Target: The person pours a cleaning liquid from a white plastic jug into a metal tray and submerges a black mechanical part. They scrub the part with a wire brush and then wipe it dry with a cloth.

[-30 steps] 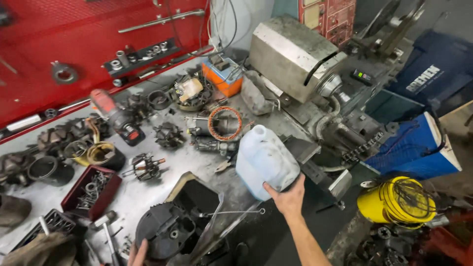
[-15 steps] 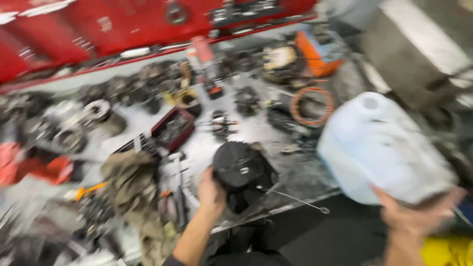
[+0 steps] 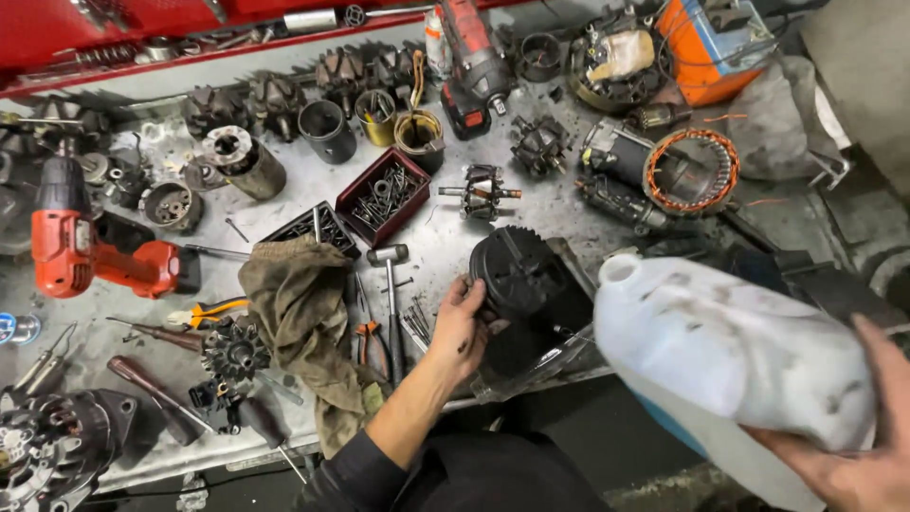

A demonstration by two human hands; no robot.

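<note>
While left hand (image 3: pixel 462 327) grips black alternator housing (image 3: pixel 517 272) centre frame, right hand (image 3: pixel 858 446) clasps tilted white jug (image 3: pixel 730 346), uncapped; nothing visibly poured yet.

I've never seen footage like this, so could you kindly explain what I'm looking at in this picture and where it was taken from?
There is no machine here: a person works with two bare hands, and a camera worn on their head looks down at a cluttered metal bench. The left hand grips the edge of a round black housing at the front of the bench. The right hand holds a grimy white jug tilted on its side, its open neck pointing toward the housing. On the bench lie a red drill, a brown rag, a hammer, a red tray of small parts, a copper-wound stator and many motor parts.
</note>
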